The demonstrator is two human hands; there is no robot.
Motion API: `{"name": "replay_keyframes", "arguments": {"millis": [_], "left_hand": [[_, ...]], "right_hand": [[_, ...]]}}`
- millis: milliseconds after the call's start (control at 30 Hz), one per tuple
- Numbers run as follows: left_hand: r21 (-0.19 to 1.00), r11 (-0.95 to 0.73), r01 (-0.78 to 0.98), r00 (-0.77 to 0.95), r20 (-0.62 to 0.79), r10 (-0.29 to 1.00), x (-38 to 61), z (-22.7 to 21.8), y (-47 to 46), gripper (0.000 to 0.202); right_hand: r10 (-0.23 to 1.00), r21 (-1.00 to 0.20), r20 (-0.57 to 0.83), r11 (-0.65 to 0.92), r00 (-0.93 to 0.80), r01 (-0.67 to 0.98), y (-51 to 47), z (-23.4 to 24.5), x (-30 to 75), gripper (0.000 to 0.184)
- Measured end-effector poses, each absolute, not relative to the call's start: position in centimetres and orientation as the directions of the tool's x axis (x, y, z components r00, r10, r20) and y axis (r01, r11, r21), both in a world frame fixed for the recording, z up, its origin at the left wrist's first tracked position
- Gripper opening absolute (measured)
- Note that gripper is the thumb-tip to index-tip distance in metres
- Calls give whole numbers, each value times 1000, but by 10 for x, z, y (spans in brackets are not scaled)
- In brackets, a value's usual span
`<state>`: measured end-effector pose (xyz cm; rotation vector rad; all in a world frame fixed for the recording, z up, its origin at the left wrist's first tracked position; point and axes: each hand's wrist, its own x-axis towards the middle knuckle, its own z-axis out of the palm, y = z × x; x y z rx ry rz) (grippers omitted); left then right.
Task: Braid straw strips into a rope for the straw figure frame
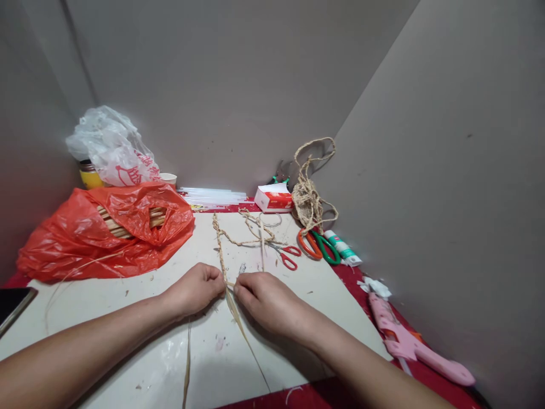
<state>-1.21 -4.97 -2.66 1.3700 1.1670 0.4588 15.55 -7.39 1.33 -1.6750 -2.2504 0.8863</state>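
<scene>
A braided straw cord (219,244) runs down the white board to my two hands. My left hand (200,288) is closed, its fingertips pinched at the cord's lower end. Just right of it, my right hand (261,298) is closed on a short loose straw strand beside the braid. Another flat straw strand (237,318) trails from between the hands toward the front edge. A separate strand (187,363) hangs below my left wrist. Beyond the hands, more of the braid lies looped near small red-handled scissors (289,258).
A red plastic bag (149,250) with sticks inside lies left on the white board (162,346). Behind are clear glue sticks (213,196) and a red-white box (275,199). At right are a coiled braid (307,199), larger scissors (326,248), a tube (343,248) and a pink glue gun (404,338).
</scene>
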Motion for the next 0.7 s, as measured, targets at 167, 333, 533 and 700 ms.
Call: {"name": "replay_keyframes", "arguments": {"millis": [167,333,533,700], "left_hand": [[937,224,269,466,-330,821,-12,-30,-50,20],[936,326,131,485,-347,802,-12,-23,-53,21],[884,452,119,473,-450,757,-12,-7,-54,22],[857,511,65,494,-472,730,-12,-11,-55,17]], "right_hand": [[809,-850,-459,-281,-367,445,-84,11,140,23],[782,-834,-530,-411,-328,369,-105,-15,121,26],[948,-555,-193,108,-253,825,-120,-17,116,33],[863,-327,-187,395,-469,858,-133,3,117,33]]}}
